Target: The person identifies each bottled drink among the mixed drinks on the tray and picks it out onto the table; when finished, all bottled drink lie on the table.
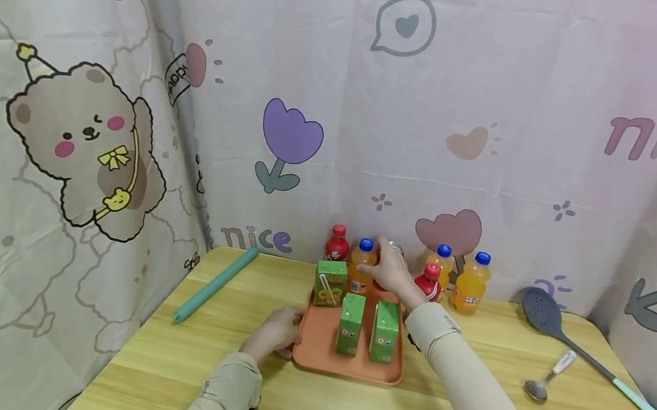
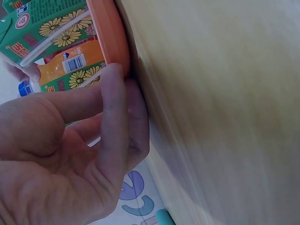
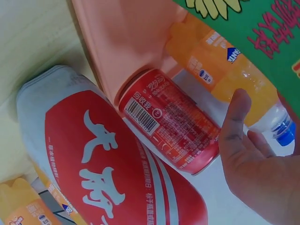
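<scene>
My left hand [image 1: 282, 328] is at the left side of an orange tray [image 1: 306, 363], pinching its rim with the fingertips [image 2: 114, 79]. Three green drink cartons [image 1: 350, 327] stand on the tray. My right hand [image 1: 391, 270] is over the tray's back edge, its thumb [image 3: 239, 104] close beside an orange soda bottle [image 1: 360, 276] with a blue cap. Right by that hand stands a red cola can [image 3: 164, 122], partly hidden in the head view. Whether the thumb touches the bottle is unclear. A red bottle [image 1: 337, 245] stands behind the cartons.
Right of the tray stand another red bottle [image 1: 429, 282] and two orange soda bottles [image 1: 471, 285]. Farther right lie a slotted turner [image 1: 546, 313] and a small spoon [image 1: 539, 389]. A teal stick [image 1: 216, 285] lies at the table's left. Printed curtains hang behind.
</scene>
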`<state>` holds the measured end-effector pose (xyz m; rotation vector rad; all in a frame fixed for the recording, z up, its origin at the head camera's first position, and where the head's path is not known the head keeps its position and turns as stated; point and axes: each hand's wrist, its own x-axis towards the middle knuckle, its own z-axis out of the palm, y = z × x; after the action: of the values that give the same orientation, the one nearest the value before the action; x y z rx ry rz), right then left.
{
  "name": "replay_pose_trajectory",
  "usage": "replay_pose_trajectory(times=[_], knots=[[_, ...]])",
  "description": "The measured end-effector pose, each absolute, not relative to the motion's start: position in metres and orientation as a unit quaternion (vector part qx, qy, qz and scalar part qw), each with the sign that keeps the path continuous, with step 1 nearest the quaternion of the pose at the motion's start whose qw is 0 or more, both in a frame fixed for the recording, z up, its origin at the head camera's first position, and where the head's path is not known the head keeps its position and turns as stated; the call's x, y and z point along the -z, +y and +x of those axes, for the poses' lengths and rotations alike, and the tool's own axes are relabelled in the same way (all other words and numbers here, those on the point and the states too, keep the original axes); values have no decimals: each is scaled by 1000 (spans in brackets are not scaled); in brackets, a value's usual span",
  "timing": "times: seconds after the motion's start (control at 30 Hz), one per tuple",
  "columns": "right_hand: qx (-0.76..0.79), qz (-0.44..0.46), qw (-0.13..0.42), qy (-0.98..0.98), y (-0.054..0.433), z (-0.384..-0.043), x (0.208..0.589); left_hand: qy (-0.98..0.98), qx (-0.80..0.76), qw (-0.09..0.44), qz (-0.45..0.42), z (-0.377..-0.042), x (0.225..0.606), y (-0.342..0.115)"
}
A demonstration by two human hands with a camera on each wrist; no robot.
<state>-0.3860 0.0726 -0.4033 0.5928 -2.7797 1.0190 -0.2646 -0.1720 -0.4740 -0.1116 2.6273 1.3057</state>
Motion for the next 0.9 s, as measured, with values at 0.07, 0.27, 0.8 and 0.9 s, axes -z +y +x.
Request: replay_pose_trajectory(times=[0.07, 0.27, 0.8, 0.9], knots=[[-345, 195, 52, -917, 73, -384, 404, 890, -442, 105, -38, -265, 474, -172], [-341, 188, 52, -920, 75, -378, 404, 889, -443, 106, -40, -266, 472, -171], [-414, 178, 120, -885, 79, -358, 388, 893, -437, 103, -39, -265, 475, -171], [-448, 178, 132, -866, 82, -354, 380, 894, -435, 101, -35, -264, 475, -171]])
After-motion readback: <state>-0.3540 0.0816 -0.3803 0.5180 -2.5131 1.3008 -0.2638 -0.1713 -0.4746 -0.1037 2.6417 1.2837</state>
